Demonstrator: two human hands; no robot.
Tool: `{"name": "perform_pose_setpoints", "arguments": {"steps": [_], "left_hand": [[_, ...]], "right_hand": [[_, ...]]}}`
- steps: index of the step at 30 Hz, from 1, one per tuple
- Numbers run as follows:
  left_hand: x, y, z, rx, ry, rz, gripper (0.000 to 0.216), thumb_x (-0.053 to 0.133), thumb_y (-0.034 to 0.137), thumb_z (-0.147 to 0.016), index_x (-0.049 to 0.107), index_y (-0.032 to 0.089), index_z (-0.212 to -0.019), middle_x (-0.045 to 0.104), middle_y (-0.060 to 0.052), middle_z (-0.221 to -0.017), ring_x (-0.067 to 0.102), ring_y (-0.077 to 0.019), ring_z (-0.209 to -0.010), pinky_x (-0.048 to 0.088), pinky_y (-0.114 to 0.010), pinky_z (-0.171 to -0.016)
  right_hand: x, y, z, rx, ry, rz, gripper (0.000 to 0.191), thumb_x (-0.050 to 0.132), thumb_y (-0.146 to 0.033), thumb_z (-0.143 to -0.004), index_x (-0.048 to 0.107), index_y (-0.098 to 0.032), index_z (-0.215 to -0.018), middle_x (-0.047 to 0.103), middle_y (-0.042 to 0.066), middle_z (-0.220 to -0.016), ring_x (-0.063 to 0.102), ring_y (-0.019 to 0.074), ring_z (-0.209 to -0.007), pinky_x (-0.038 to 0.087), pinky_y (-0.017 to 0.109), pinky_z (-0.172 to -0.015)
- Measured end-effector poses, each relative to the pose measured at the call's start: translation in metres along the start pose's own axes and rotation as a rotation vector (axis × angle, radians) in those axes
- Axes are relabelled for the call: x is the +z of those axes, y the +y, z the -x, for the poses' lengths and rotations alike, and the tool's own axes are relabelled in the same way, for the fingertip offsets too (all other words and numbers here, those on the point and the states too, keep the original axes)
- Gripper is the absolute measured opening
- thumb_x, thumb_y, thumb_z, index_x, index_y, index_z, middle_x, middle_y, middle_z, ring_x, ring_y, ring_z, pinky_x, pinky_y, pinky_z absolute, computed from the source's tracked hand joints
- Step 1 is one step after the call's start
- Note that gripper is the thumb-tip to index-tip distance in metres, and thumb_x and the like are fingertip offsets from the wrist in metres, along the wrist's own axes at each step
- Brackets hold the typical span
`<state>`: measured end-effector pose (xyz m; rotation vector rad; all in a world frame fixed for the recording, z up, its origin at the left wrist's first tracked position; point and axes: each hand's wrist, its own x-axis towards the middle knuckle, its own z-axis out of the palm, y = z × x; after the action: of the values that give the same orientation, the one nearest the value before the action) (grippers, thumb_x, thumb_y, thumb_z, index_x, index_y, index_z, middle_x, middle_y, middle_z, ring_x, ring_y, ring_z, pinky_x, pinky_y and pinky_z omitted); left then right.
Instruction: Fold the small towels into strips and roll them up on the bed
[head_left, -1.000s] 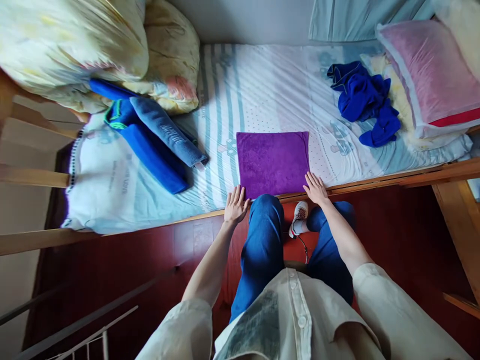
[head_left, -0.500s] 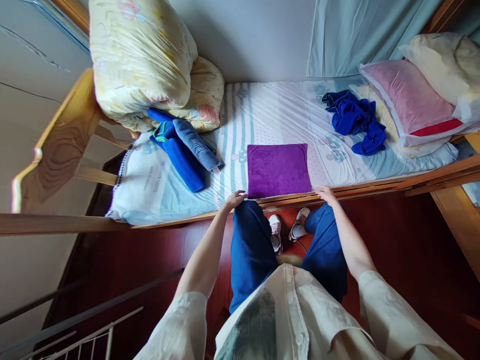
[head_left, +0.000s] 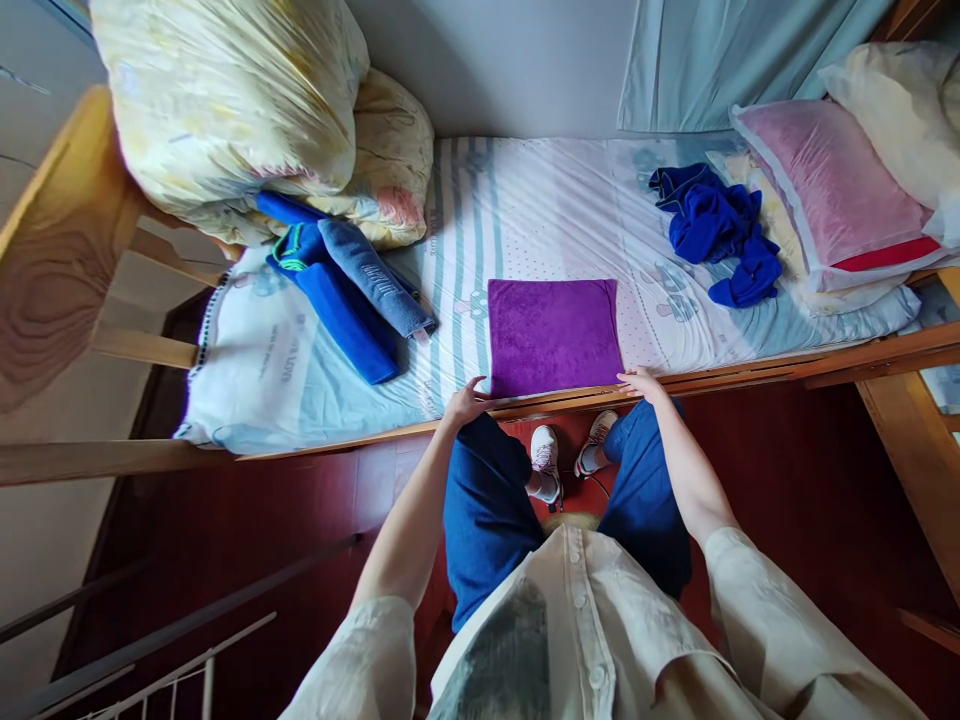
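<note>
A purple towel (head_left: 553, 338) lies flat as a rectangle at the bed's near edge. By its near left corner is my left hand (head_left: 466, 403), thumb raised apart from the fingers, just above my left knee. My right hand (head_left: 640, 384) reaches to the near right corner with fingers stretched out; the fingertips are at the towel's edge. Neither hand visibly grips the cloth. On the left of the bed rest a rolled grey-blue towel (head_left: 377, 280) and a folded blue cloth (head_left: 341, 315) with green trim. A crumpled blue garment (head_left: 709, 222) lies to the right.
Patterned bedding (head_left: 555, 205) covers the bed, with a wooden rail (head_left: 750, 375) along its front. A yellow quilt (head_left: 232, 100) is piled at the left, beside a wooden headboard (head_left: 60, 240). Pink pillows (head_left: 832, 185) stand at the right, near a grey-green curtain (head_left: 690, 65).
My right hand has moved left to the towel's near right corner. My left hand's thumb has lifted away from its fingers. The view has shifted slightly; the towel still lies flat.
</note>
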<state>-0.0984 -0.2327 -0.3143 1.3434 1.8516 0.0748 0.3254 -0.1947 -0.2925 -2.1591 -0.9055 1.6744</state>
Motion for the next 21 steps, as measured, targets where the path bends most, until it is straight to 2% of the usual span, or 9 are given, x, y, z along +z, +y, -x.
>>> {"name": "perform_pose_setpoints", "arguments": {"steps": [5,9,11,14,16,19,21], "left_hand": [[-0.001,0.004,-0.008,0.039,-0.116,0.018,0.086,0.084,0.028,-0.074,0.054,0.026,-0.155,0.084,0.0,-0.096,0.078,-0.0256,-0.107,0.058,-0.031,-0.098],[0.0,0.0,-0.012,0.067,-0.162,0.097,0.08,0.084,0.032,-0.07,0.063,0.023,-0.147,0.084,-0.002,-0.096,0.078,-0.0267,-0.104,0.058,-0.033,-0.099],[0.002,-0.003,-0.012,0.099,-0.114,0.174,0.065,0.084,0.035,-0.068,0.074,0.019,-0.13,0.083,-0.005,-0.098,0.078,-0.0286,-0.104,0.06,-0.033,-0.095],[0.005,-0.004,-0.012,0.145,0.039,0.234,0.043,0.081,0.033,-0.068,0.081,0.018,-0.108,0.082,-0.007,-0.093,0.077,-0.031,-0.103,0.059,-0.036,-0.095],[0.006,-0.003,-0.014,0.153,0.126,0.251,0.037,0.079,0.03,-0.068,0.081,0.018,-0.103,0.081,-0.007,-0.087,0.077,-0.0311,-0.1,0.058,-0.038,-0.096],[0.009,0.001,-0.02,0.157,0.184,0.291,0.029,0.078,0.03,-0.07,0.081,0.018,-0.097,0.078,-0.007,-0.083,0.076,-0.0292,-0.093,0.057,-0.04,-0.095],[0.01,0.002,-0.027,0.165,0.236,0.311,0.022,0.078,0.03,-0.072,0.079,0.018,-0.091,0.075,-0.007,-0.083,0.074,-0.0276,-0.092,0.057,-0.04,-0.096]], "right_hand": [[0.006,-0.008,-0.005,0.01,0.026,-0.06,0.031,0.073,-0.016,-0.095,0.043,-0.023,-0.088,0.066,-0.004,-0.079,0.066,0.0081,-0.06,0.056,0.021,-0.071],[0.007,-0.008,-0.009,-0.021,0.017,-0.096,0.027,0.071,-0.011,-0.094,0.047,-0.023,-0.087,0.062,-0.006,-0.072,0.064,0.0074,-0.059,0.055,0.02,-0.069],[0.006,-0.006,-0.011,-0.052,0.017,-0.113,0.019,0.072,-0.013,-0.093,0.055,-0.022,-0.089,0.062,-0.005,-0.072,0.062,0.0068,-0.06,0.054,0.018,-0.067],[0.003,-0.003,-0.017,-0.171,-0.005,-0.17,0.012,0.08,-0.02,-0.086,0.069,-0.019,-0.093,0.065,-0.003,-0.076,0.059,0.0073,-0.061,0.052,0.019,-0.065],[0.001,0.0,-0.024,-0.285,-0.027,-0.197,0.026,0.087,-0.022,-0.076,0.076,-0.018,-0.099,0.067,-0.002,-0.077,0.059,0.0095,-0.066,0.053,0.022,-0.068],[0.001,0.003,-0.035,-0.409,-0.026,-0.15,0.051,0.092,-0.019,-0.059,0.08,-0.016,-0.109,0.07,-0.001,-0.077,0.063,0.0141,-0.075,0.055,0.027,-0.077],[0.002,0.004,-0.043,-0.471,0.022,-0.088,0.051,0.09,-0.017,-0.057,0.081,-0.016,-0.107,0.074,0.001,-0.082,0.065,0.0169,-0.079,0.055,0.031,-0.081]]}}
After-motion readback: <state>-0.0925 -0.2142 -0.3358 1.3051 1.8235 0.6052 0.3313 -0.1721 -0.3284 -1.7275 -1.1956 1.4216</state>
